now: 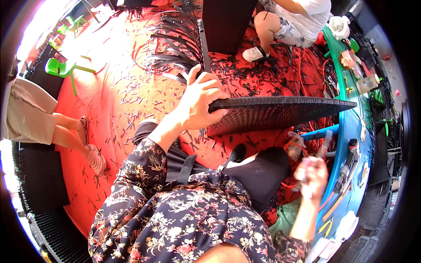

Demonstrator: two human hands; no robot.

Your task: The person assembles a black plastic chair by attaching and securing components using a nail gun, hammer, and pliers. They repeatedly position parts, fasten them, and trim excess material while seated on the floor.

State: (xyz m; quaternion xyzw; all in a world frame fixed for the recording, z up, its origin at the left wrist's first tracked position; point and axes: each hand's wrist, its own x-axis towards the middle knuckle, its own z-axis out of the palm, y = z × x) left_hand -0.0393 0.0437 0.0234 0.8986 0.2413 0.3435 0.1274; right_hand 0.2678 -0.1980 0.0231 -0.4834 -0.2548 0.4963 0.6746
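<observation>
My left hand (199,98) is wrapped round the corner of a black woven rattan panel (276,115), which reaches across in front of me to the right. Loose black strips (177,41) fan out beyond that hand, beside a narrow black upright bar (203,46) of the frame. On the right, next to the blue bench, my right hand (312,175) is raised with its fingers curled closed. Motion blurs it. A pale, thin streak shows above the fist, but what it holds cannot be made out.
A blue-green bench (346,140) runs along the right, carrying a power tool (350,163), a jar (367,83) and a white fan (339,26). Black offcuts litter the red floor (118,131). One person (298,22) sits ahead; another (30,111) stands left near a green chair (61,68).
</observation>
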